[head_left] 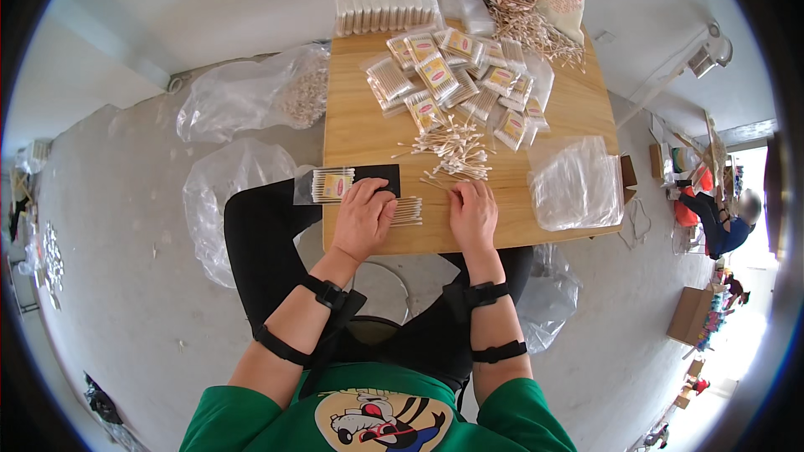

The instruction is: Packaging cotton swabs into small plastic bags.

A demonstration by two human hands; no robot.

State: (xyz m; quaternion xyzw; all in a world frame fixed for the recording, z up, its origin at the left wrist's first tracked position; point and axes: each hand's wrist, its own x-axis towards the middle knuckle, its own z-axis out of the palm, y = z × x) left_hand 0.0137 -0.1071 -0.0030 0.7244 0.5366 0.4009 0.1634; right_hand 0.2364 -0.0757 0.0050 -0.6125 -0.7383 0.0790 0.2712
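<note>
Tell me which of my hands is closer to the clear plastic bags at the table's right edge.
Right. Your right hand is just left of the clear plastic bags, with bare tabletop between; your left hand is farther left, at the black pad.

Green short-sleeved shirt (289,423), cartoon print (381,423); black trousers (255,238); black buckled forearm straps (501,352).

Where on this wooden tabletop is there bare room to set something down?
Left side of the tabletop: between its left edge, the swab packets, loose swabs and black pad. Right: a patch between the loose swabs, right hand and clear bags; another right of the swab packets, beyond the clear bags. The middle and far end are crowded.
</note>
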